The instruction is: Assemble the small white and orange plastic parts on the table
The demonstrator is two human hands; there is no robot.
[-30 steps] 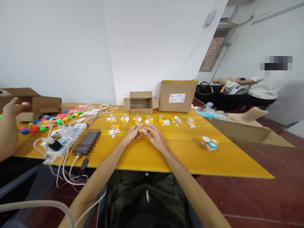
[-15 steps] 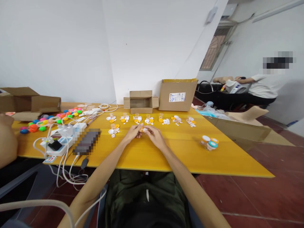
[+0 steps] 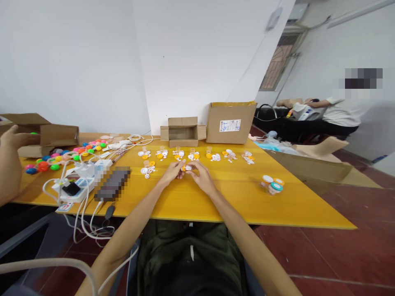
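Above the middle of the table, my left hand [image 3: 173,172] is closed round a small jar [image 3: 184,168] with an orange rim, and a whitish part shows at its right side. My right hand [image 3: 200,176] meets it from the right, thumb and fingers closed on the same jar; fingers hide much of it. Beyond my hands stands a row of small clear cups, each beside white discs and orange rings, such as this white disc [image 3: 144,170] and this orange ring [image 3: 209,156]. To my right sit three lidded jars, one with a teal lid [image 3: 276,187].
An open small carton [image 3: 183,144] and a larger box [image 3: 230,127] stand at the back. Left lie a phone [image 3: 112,185], a power strip [image 3: 77,191] with cables, and colourful balls [image 3: 43,166]. Another person's hand [image 3: 10,144] reaches near an open carton [image 3: 58,135].
My right fingers have shifted slightly and spread around the jar, showing more of the whitish part. At far left, the other person's hand has moved up to the carton.
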